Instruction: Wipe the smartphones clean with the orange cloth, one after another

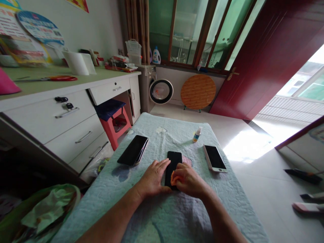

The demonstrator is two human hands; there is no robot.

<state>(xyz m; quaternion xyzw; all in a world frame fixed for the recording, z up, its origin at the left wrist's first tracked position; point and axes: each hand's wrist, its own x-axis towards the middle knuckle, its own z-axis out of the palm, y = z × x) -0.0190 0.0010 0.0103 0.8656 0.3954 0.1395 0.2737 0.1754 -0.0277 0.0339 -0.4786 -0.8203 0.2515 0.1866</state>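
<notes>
A black smartphone (172,164) lies flat on the cloth-covered table, its dark screen facing up. My left hand (154,177) grips it along its left side, fingers at the edge and thumb by the lower corner. Bunched in my right hand (189,179) is an orange cloth (174,178), pressed against the lower part of the screen; the fingers are closed around it. To the left lies a larger dark phone (133,150) resting on something thin beneath it. On the right is a white-framed phone (215,158). A small spray bottle (197,134) stands upright farther back.
A pale blue quilted cloth (162,133) covers the table. Left of it are a white desk (83,116), a red stool (117,128) and a lined waste bin (76,197). Behind stand a washing machine with its door (161,91) open and a round wooden tabletop (198,91).
</notes>
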